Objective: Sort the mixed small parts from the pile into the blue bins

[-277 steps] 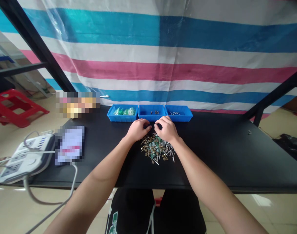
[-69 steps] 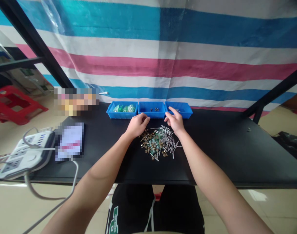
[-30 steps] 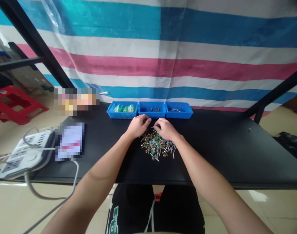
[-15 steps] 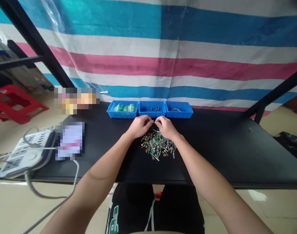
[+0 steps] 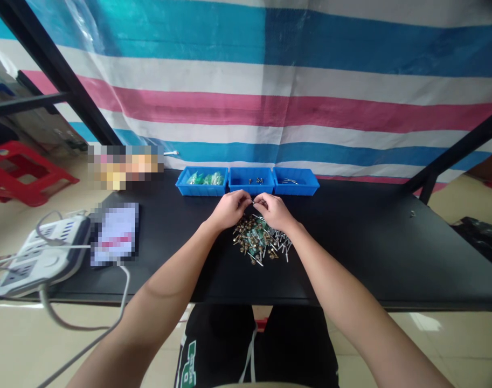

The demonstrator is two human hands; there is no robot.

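Observation:
My left hand and my right hand meet above the far edge of a mixed pile, fingertips pinched close together. A tiny dark piece shows between them, too small to name. Just below lies the pile of brass-coloured screws, green pieces and silver pin-like rivets. Behind my hands stand three blue bins in a row. Green packets lie in the left bin, a few small screws in the middle bin, and thin silver pins in the right bin.
On the black table, a white power strip with cables sits at the left, beside a blurred flat object. A small metal piece lies far right. Black frame posts and a striped sheet bound the back.
My hands stay over the pile, fingertips shifted only slightly. A dark bit between them now shows more clearly. The view has moved a little.

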